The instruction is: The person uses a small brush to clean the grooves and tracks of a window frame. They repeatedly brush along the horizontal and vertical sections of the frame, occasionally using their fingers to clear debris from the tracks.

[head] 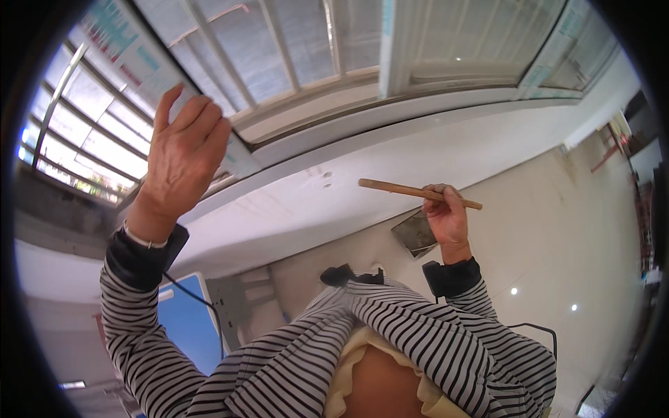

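My left hand [183,151] is raised at a window frame post [151,57] covered in printed protective film. I see the back of this hand with its fingers bent; the fingertips and thumb are hidden, so whether it grips the post or film cannot be told. In my right hand [447,214] is a slim wooden stick [397,187], pinched near one end between thumb and fingers. Its longer part points left, in front of the white wall [334,188] below the window. Both wrists wear black bands carrying small devices.
Sliding glass panes [460,47] and metal bars [279,47] run along the window above the sill [376,117]. A dark square piece [415,234] lies on the tiled floor [549,230] against the wall. At lower left stands a blue-topped object [191,318], crossed by a black cable [196,297].
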